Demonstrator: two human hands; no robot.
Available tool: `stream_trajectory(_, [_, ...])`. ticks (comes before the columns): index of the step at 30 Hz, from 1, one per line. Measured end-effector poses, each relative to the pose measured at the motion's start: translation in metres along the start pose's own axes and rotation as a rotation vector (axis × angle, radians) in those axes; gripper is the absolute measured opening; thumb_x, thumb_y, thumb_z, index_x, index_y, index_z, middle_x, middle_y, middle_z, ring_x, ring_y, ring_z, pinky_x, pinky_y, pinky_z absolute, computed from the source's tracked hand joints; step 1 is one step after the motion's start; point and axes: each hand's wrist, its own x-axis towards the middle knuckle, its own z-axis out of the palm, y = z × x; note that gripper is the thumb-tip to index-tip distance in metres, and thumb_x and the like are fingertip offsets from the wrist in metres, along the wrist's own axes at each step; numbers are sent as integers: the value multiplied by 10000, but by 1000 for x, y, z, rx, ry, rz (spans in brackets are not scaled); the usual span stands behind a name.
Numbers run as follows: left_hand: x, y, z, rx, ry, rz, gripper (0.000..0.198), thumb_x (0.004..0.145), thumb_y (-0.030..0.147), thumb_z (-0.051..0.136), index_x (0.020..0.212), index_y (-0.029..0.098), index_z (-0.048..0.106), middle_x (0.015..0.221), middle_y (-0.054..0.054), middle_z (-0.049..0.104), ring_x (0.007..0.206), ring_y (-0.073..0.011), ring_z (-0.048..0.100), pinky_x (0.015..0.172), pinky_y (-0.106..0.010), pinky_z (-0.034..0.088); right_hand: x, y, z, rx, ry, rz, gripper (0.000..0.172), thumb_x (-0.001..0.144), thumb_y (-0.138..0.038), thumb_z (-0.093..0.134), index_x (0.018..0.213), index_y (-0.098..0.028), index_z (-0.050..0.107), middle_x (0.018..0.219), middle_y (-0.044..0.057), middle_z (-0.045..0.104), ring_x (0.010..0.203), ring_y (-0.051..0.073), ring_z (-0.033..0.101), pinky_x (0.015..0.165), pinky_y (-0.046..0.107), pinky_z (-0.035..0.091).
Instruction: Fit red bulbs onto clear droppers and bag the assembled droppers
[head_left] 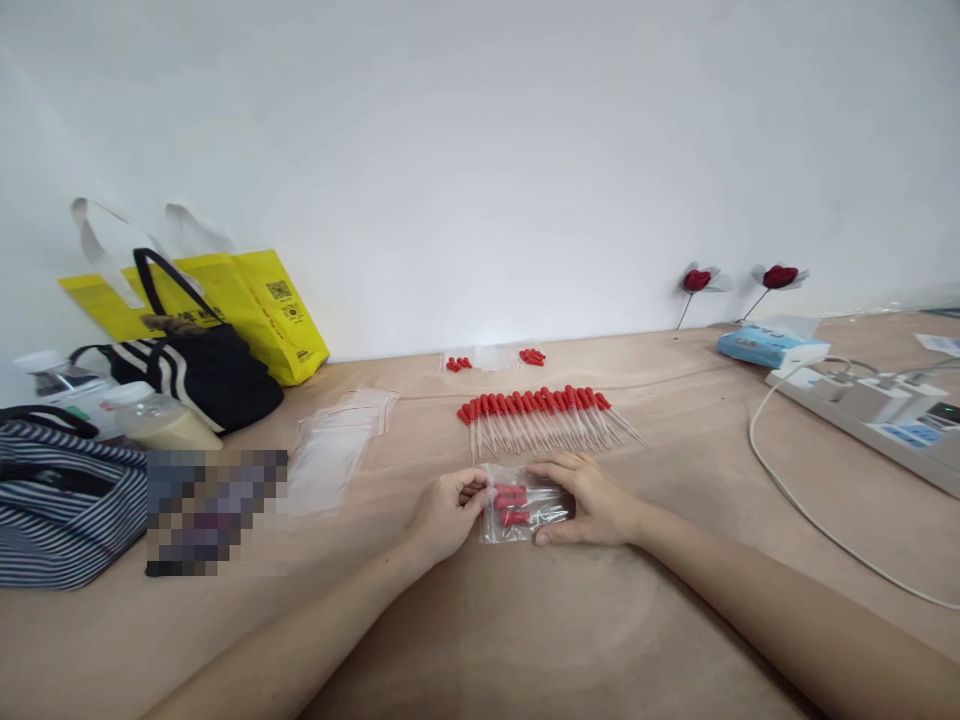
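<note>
A small clear zip bag (495,530) lies in front of me with a few red-bulbed droppers (513,496) inside, their bulbs toward the left. My left hand (448,515) pinches the bag's left edge near the seal, thumb against curled fingers. From the right, my right hand (596,505) curves round the bag's other end, thumb at the near side and fingers at the far side, hiding the dropper tips. Just beyond the bag, a row of droppers (536,402) with red rubber bulbs and clear tapered tubes lies side by side, tips toward me.
Flat empty zip bags (334,450) lie left of the row. Two filled bags (491,358) rest by the wall. At left stand a yellow bag (274,320), a black bag (225,375), a bottle (169,420) and a striped pouch (67,520). Tissues (772,346) and a power strip (862,415) sit right.
</note>
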Motion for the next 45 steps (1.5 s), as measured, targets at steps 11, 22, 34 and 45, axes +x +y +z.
stream_trajectory(11, [7, -2, -23, -21, 69, -102, 221, 652, 350, 582, 715, 146, 637, 693, -31, 660, 634, -154, 594, 618, -257, 472, -1, 1, -2, 32, -6, -21, 738, 606, -610, 617, 1191, -174, 501, 1224, 124, 494, 1109, 270, 456, 927, 417, 347])
stream_trajectory(22, [108, -24, -37, 123, 256, -340, 290, 470, 293, 749, 585, 158, 519, 484, 51, 509, 474, -102, 460, 481, -208, 341, -1, 4, -3, 44, -30, -46, 721, 626, -594, 612, 1193, -162, 506, 1223, 128, 497, 1117, 267, 454, 931, 418, 357])
stream_trajectory(34, [101, -7, -39, 1, 204, -543, 311, 580, 370, 723, 619, 140, 517, 445, 68, 461, 358, -47, 371, 369, -176, 248, -2, 5, -2, 48, -26, -45, 706, 638, -598, 601, 1192, -170, 506, 1219, 128, 500, 1107, 267, 464, 927, 425, 355])
stream_trajectory(45, [109, -1, -31, -163, 215, -571, 281, 838, 272, 503, 1079, 129, 500, 1030, -72, 554, 852, -165, 568, 716, -350, 494, -1, 4, -3, 39, -22, -51, 708, 632, -597, 606, 1185, -165, 510, 1224, 127, 497, 1122, 268, 449, 928, 427, 348])
